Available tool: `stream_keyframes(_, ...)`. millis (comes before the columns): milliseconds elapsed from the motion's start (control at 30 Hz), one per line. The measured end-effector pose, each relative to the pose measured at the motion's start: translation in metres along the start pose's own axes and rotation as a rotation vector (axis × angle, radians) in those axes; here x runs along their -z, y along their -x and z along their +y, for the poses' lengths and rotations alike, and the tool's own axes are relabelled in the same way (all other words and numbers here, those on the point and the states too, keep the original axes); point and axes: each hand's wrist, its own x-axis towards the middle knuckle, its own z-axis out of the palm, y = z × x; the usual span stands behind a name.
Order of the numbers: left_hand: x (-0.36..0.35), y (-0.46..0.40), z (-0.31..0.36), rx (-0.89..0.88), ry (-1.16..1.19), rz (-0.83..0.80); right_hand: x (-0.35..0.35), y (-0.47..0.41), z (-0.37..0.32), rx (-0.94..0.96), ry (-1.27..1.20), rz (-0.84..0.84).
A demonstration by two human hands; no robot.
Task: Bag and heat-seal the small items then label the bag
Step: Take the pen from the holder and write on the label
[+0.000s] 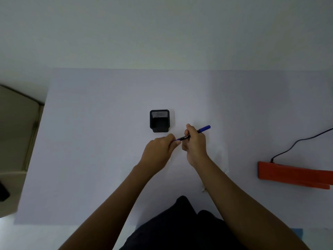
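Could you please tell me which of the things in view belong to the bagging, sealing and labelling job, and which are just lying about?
In the job:
- blue marker, held in the right hand, with the left hand at its near end
- clear bag, faint under the hands
- orange heat sealer with its black cord

Lying about:
- black mesh pen holder
- beige chair

Both bare forearms reached forward over the table, converging. The right hand was curled closed around a marker, while the left hand pinched its near end.
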Motion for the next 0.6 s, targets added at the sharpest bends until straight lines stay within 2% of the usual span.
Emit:
stream_keyframes(67,0.002,0.005,-0.001,-0.008,-0.049,-0.045,-0.002,0.002,0.000,-0.049,0.010,0.019)
stream_keyframes(100,0.004,0.008,0.000,0.012,0.020,-0.081,-0.003,0.003,0.000,-0.065,0.010,0.024)
stream_keyframes(133,0.008,0.010,0.003,0.078,0.171,-0.122,-0.004,0.004,-0.002,-0.075,0.010,0.013)
stream_keyframes(267,0.025,0.014,0.018,0.559,1.047,-0.343,-0.012,0.007,-0.012,-0.062,0.088,-0.102)
stream_keyframes(367,0.037,0.022,0.011,0.687,1.448,-0.379,0.009,-0.016,-0.031,-0.044,-0.139,0.010)
stream_keyframes(400,0.041,0.028,0.006,0.706,1.471,-0.375,0.024,-0.029,-0.040,-0.024,-0.207,0.091)
stream_keyframes(467,0.043,0.043,-0.009,0.704,1.243,-0.353,0.052,-0.047,-0.058,0.058,-0.170,0.198)
stream_keyframes(533,0.029,0.052,-0.028,0.636,0.808,-0.239,0.061,-0.050,-0.063,0.136,-0.068,0.161)
stream_keyframes(600,0.002,0.054,-0.048,0.507,0.443,-0.117,0.049,-0.039,-0.052,0.160,0.011,0.034)
